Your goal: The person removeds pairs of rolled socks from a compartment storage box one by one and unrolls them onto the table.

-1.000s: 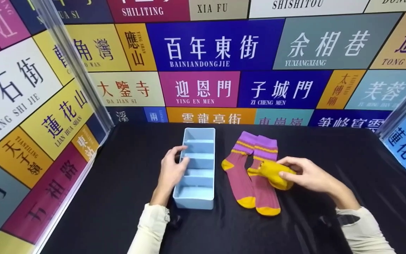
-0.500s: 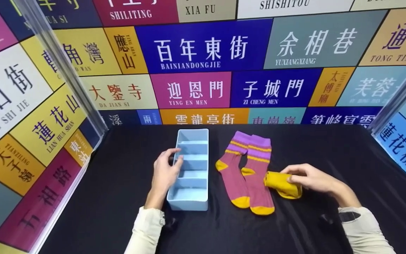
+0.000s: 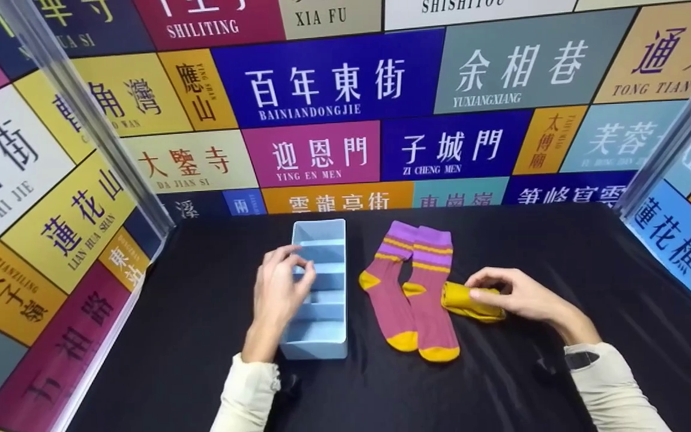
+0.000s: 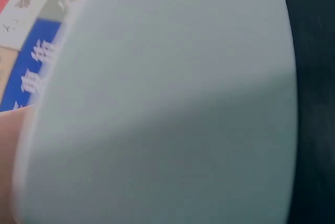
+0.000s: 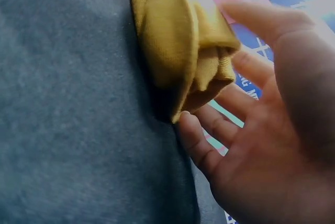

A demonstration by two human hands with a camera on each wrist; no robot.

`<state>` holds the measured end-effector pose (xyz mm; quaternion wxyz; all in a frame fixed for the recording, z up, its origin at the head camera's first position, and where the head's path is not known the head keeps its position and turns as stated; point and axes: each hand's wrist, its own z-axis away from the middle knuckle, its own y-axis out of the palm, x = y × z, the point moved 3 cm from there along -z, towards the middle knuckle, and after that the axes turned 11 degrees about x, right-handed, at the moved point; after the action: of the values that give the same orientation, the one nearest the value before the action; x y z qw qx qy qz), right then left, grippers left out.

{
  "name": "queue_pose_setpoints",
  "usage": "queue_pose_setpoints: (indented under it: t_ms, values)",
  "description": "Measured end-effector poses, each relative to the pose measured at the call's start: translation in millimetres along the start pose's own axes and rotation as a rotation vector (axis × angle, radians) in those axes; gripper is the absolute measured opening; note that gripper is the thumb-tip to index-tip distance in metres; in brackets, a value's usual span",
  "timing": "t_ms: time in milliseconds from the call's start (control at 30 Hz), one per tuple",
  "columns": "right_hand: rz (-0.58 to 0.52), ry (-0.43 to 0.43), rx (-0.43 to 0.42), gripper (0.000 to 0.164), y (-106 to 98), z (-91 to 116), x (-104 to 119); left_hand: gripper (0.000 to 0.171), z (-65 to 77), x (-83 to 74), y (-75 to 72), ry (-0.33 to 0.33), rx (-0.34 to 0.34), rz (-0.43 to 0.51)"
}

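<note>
A light blue divided box (image 3: 318, 348) stands on the black cloth. My left hand (image 3: 276, 285) hovers at its left wall, loosely curled, with thumb and index tips over the rim. In the left wrist view the pale box wall (image 4: 167, 77) fills most of the picture. To the right of the box lie two pink socks (image 3: 405, 300) with purple striped cuffs and yellow toes, side by side. My right hand (image 3: 522, 297) holds a rolled mustard yellow sock bundle (image 3: 468, 300) between thumb and fingers, just right of the pink socks; the right wrist view shows its folded end.
Black cloth (image 3: 393, 396) covers the table. A wall of colourful street-name panels (image 3: 333, 84) rises behind it, with a clear upright strip (image 3: 99, 132) at the left corner and another (image 3: 675, 132) at the right.
The yellow bundle has moved off the pink socks to their right side, low over the cloth, and has turned. My left hand has lifted slightly over the box wall. The head view has shifted.
</note>
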<state>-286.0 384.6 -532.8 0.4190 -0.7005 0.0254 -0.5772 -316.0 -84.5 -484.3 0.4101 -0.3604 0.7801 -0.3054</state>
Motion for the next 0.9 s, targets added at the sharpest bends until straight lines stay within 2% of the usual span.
queue_pose_setpoints:
  t_ms: [167, 267, 333, 500, 667, 900]
  values:
    - [-0.026, 0.015, 0.016, 0.028, 2.2, -1.0, -3.1, 0.007, 3.6, -46.5, 4.2, 0.171, 0.003, 0.004]
    - [-0.015, 0.014, 0.013, 0.028, 2.8, -2.3, -3.3, 0.006, 9.0, -77.4, 11.0, 0.263, 0.043, 0.036]
    - [-0.011, 0.011, 0.013, 0.028, 3.2, -3.3, -2.4, 0.007, 13.4, -96.7, 16.8, 0.312, 0.093, 0.070]
    - [-0.010, 0.012, 0.020, 0.027, 1.7, -3.9, -1.5, 0.008, 25.6, -135.3, 34.1, 0.391, 0.206, 0.133]
    - [-0.020, -0.011, 0.035, 0.026, -1.4, -0.3, -0.2, 0.012, 30.6, -161.4, 55.5, 0.460, 0.305, 0.149]
    - [-0.038, -0.054, 0.067, 0.026, -0.5, 5.6, 0.8, 0.010, 37.5, -184.0, 96.5, 0.449, 0.473, 0.135]
